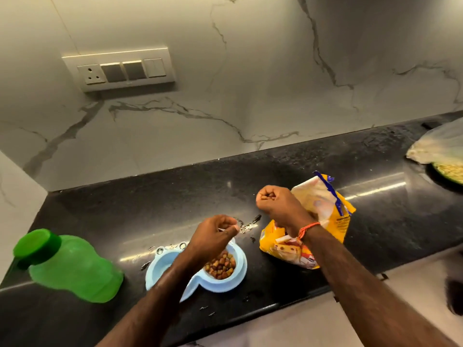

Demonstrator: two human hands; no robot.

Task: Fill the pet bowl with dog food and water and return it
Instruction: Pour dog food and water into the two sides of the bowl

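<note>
A light blue double pet bowl (pixel 240 276) sits on the black counter near its front edge. Its right well holds brown kibble (pixel 221 266); its left well (pixel 162 265) looks empty. My left hand (pixel 213 236) hovers above the bowl, its fingers curled and pinching a small pale object. My right hand (pixel 275 204) is a closed fist gripping a few pieces of kibble, raised in front of the open yellow dog food bag (pixel 325 216), which lies to the right of the bowl. A green water bottle (pixel 72 266) with a green cap stands at the left.
The black counter (pixel 150 209) meets a marble wall with a switch panel (pixel 120 70). A plastic bag and a green plate (pixel 446 156) sit at the far right. Small crumbs and scraps (pixel 248 225) lie behind the bowl.
</note>
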